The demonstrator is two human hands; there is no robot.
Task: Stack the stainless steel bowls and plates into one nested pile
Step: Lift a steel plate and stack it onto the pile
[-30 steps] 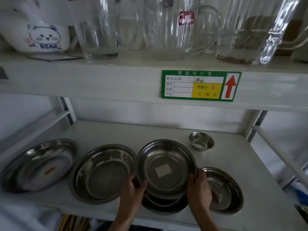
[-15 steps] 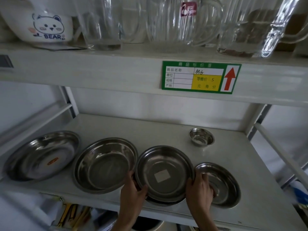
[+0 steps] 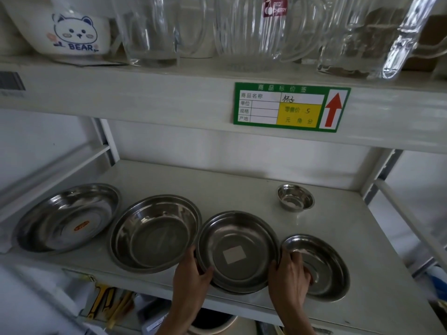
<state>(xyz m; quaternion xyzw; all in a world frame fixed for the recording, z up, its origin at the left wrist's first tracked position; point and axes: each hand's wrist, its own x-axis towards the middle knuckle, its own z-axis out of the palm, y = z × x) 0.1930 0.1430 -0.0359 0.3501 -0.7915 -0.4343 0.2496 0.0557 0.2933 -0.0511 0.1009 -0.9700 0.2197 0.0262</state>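
Note:
A steel plate with a white square sticker [image 3: 238, 250] lies nested in another steel plate on the shelf [image 3: 217, 187]. My left hand [image 3: 191, 274] grips its left rim and my right hand [image 3: 290, 274] grips its right rim. Right of it lies a smaller steel plate [image 3: 324, 264], partly under my right hand. To the left sit a large steel dish [image 3: 156, 232] and, at the far left, a steel plate with an orange sticker [image 3: 67, 217]. A small steel bowl [image 3: 295, 197] stands at the back right.
The upper shelf [image 3: 169, 97] hangs low over the plates and carries glass pitchers [image 3: 263, 30] and a white bear bowl [image 3: 77, 32]. A green price label [image 3: 290, 107] is on its edge. Shelf posts stand on both sides. Below the shelf are assorted items.
The stickered plate, held tilted above the lower plate a second ago, has come down and now lies nested in it. Both hands remain on its rim.

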